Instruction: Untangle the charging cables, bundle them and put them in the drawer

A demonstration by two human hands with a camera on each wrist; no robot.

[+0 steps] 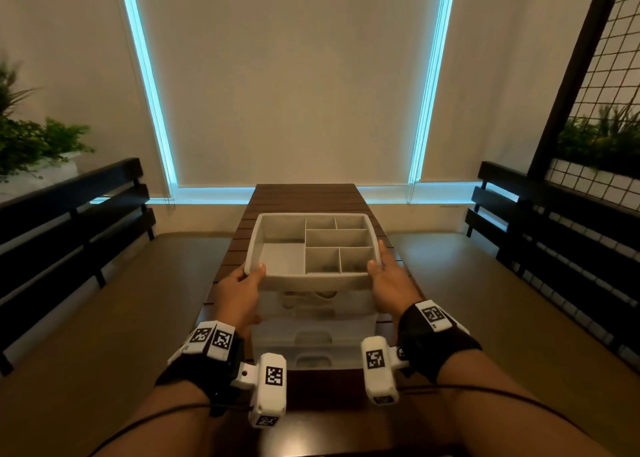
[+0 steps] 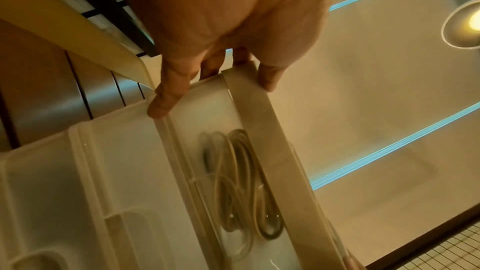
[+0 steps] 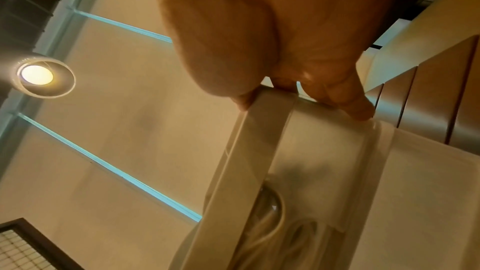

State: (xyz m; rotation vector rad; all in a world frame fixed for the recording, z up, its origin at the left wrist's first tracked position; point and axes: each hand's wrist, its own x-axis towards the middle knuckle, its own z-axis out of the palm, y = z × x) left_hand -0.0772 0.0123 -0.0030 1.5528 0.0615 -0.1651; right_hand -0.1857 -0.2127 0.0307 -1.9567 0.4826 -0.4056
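A white divided organizer tray point(image 1: 311, 278) sits atop a translucent drawer unit point(image 1: 311, 325) on the table. My left hand point(image 1: 242, 283) grips the tray's front left corner, thumb on the rim and fingers underneath. My right hand point(image 1: 388, 276) grips the front right corner the same way. Coiled pale charging cables point(image 1: 306, 299) show through the top drawer's front, just below the tray. In the left wrist view the left hand point(image 2: 215, 28) pinches the tray rim point(image 2: 262, 130) above the cables point(image 2: 241, 182). The right wrist view shows the right hand point(image 3: 259, 28) on the rim point(image 3: 254, 151), with the cables point(image 3: 275, 231) below.
The drawer unit stands on a narrow brown slatted table point(image 1: 304, 197). Black benches run along the left point(image 1: 69, 221) and the right point(image 1: 554, 221). Potted plants point(image 1: 31, 141) stand behind them. Two lower drawers point(image 1: 311, 349) show handle recesses.
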